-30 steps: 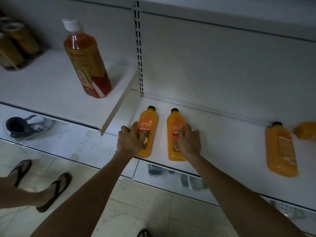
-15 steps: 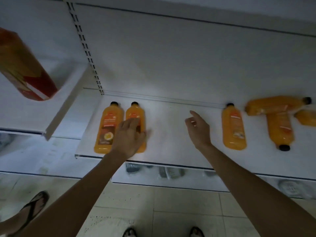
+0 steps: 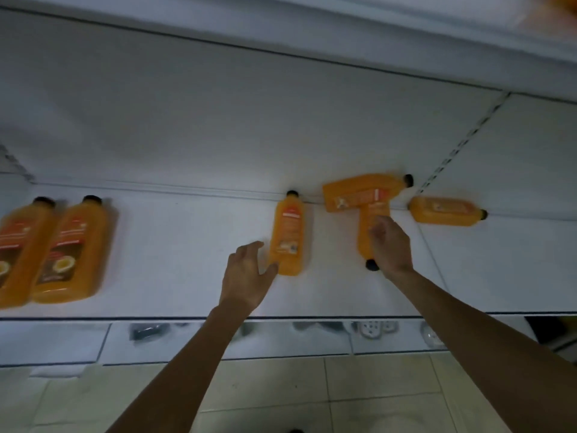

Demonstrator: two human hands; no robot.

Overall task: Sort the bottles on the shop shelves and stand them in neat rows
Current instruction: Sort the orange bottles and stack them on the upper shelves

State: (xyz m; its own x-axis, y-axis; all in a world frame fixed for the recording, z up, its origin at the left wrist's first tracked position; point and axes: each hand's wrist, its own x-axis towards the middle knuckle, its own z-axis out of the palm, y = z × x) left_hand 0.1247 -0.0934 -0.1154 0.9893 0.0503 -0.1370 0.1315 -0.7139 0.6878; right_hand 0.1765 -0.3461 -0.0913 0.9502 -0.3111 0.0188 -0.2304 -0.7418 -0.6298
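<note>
Here, orange juice bottles are scattered along the white shelf [image 3: 175,285].

- Mid-shelf bottle [image 3: 290,232] stands upright, alone. Left hand [image 3: 246,273] beside its lower left, fingers spread and loose, holding nothing. The thumb is at the bottle's edge, contact unclear.
- Fallen bottle [image 3: 368,226] lies flat, black cap toward the shelf front. Right hand [image 3: 388,245] lies over its neck end. I cannot tell whether the fingers are wrapped round it.
- Crosswise bottle [image 3: 362,190] lies against the back wall, over the fallen bottle's base.
- Far-right bottle [image 3: 446,210] lies on its side, apart from the others.
- Two more, outer bottle [image 3: 18,245] and second bottle [image 3: 71,248], stand touching at far left.

Handling, as judged: the bottles look full, so fairly heavy. They look like stiff, flat-sided plastic with a smooth label, and the best hold is round the body below the shoulder. Drawing the fallen bottle out may roll the crosswise one.

Hard to read: the left pair is motion-blurred, and the outer bottle is cut by the frame. The label print is illegible, and the dim items under the shelf are unidentifiable.
</note>
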